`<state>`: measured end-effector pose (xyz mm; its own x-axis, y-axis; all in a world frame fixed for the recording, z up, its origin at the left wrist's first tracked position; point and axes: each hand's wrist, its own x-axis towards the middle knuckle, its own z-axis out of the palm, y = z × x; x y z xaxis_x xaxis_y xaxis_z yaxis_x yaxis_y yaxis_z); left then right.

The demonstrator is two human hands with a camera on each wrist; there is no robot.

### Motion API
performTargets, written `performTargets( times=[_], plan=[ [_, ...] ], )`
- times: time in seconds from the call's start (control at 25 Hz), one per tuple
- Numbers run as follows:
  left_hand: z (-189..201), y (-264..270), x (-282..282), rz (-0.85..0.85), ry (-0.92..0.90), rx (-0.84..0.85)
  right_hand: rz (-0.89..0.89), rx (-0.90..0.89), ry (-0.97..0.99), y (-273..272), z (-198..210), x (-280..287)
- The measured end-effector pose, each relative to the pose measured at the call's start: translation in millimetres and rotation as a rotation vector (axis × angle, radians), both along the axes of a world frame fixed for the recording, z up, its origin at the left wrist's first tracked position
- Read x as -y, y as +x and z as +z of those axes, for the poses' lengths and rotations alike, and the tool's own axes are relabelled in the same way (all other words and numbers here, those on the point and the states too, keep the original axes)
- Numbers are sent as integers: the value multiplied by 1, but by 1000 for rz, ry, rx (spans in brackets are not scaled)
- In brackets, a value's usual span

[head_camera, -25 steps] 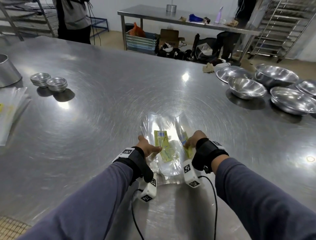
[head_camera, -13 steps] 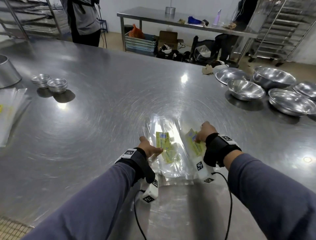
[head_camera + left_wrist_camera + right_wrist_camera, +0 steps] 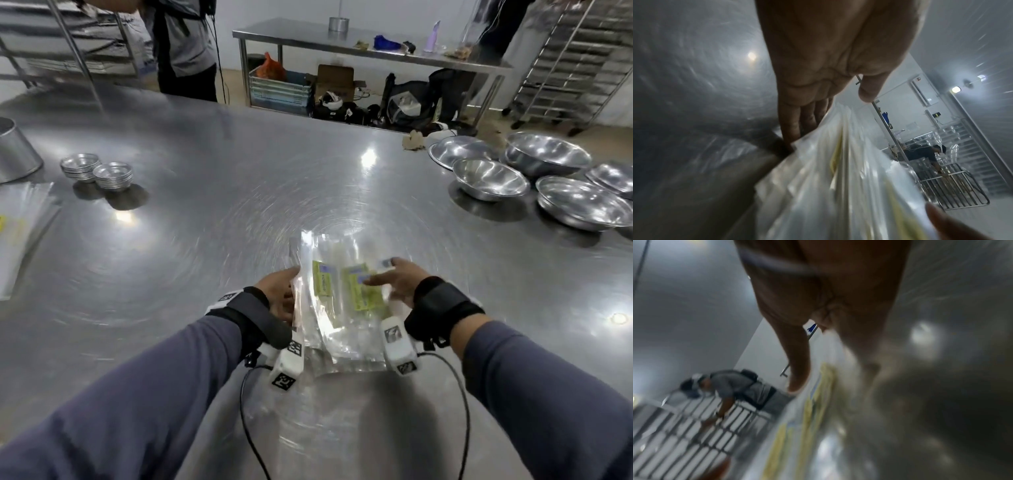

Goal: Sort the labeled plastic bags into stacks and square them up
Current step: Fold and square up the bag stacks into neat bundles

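Note:
A stack of clear plastic bags [image 3: 337, 308] with yellow-green labels lies on the steel table [image 3: 222, 192] between my two hands. My left hand [image 3: 279, 294] lies along the stack's left edge with straight fingers [image 3: 789, 123], and that edge is lifted off the table. The bags [image 3: 838, 186] fill the lower part of the left wrist view. My right hand [image 3: 397, 284] is at the stack's right side and holds a labeled bag [image 3: 818, 402], thumb [image 3: 797, 369] on top and fingers behind it. The right wrist view is blurred.
Several steel bowls [image 3: 489, 178] stand at the right. Two stacks of small tins [image 3: 113, 174] and a metal pot [image 3: 13, 150] stand at the left, near another pile of bags [image 3: 20, 233]. A person [image 3: 185, 44] stands at the table's far side.
My right hand drew a labeled bag out to the right, then brought it back over the stack. My left hand shifted from on top of the labels to the stack's left edge.

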<state>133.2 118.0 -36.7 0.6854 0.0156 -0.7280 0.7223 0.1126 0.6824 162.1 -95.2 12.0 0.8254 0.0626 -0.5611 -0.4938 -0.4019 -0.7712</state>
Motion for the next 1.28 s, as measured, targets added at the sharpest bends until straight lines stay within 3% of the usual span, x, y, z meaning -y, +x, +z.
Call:
performTargets(
  times=[0.12, 0.36, 0.56, 0.68, 0.76, 0.84, 1.0, 1.08, 1.16, 1.28],
  plan=[
    [0, 5, 1, -16, -23, -12, 108, 63, -226, 6, -30, -6],
    [0, 17, 7, -127, 37, 20, 232, 102, -193, 22, -53, -29],
    [2, 17, 7, -217, 198, 104, 23, 44, -20, 28, -57, -19],
    [-50, 43, -7, -247, 279, 142, 107, -23, 22, 27, -58, -29],
    [-54, 42, -9, -169, 236, 182, 92, -26, 88, 22, -57, -31],
    [-21, 17, 5, -66, 110, 208, -8, -12, 145, 21, -55, -27],
    [-14, 3, 24, -53, 33, 319, -136, -132, -3, 21, -40, -15],
    [-7, 1, 26, -75, 12, 408, -165, -228, 170, 19, -20, -13],
    [8, 4, 27, -71, 3, 575, -203, -129, 357, 21, -3, -12],
    [34, 16, 27, -52, 28, 864, -233, 291, 595, 24, 15, -19]
  ],
)
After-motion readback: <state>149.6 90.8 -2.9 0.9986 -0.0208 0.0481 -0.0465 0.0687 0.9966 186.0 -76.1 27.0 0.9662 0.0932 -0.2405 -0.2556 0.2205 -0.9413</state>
